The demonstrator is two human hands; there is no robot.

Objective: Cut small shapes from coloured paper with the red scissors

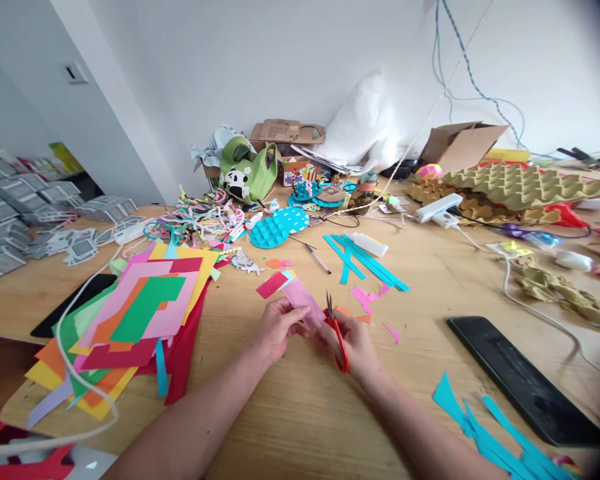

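Note:
Near the middle of the table my left hand (pixel 279 328) pinches a piece of pink paper (pixel 299 297) between thumb and fingers. My right hand (pixel 350 340) has the red-handled scissors (pixel 341 343) hooked in it, with their dark blades pointing up and away from me. The fingertips of that hand also meet the lower right end of the pink paper. The blades stand beside the paper, not around it. Just beyond the paper lie a small red paper piece (pixel 271 285) and other coloured scraps. Pink offcuts (pixel 364 299) are scattered to the right of the scissors.
Coloured paper sheets (pixel 150 313) are piled at left, crossed by a white cable (pixel 65 333). Blue strips (pixel 367 263) and a pen (pixel 318 259) lie ahead. A black phone-like slab (pixel 520 380) sits at right. Egg trays (pixel 525 185) and a green panda bag (pixel 250 175) stand behind.

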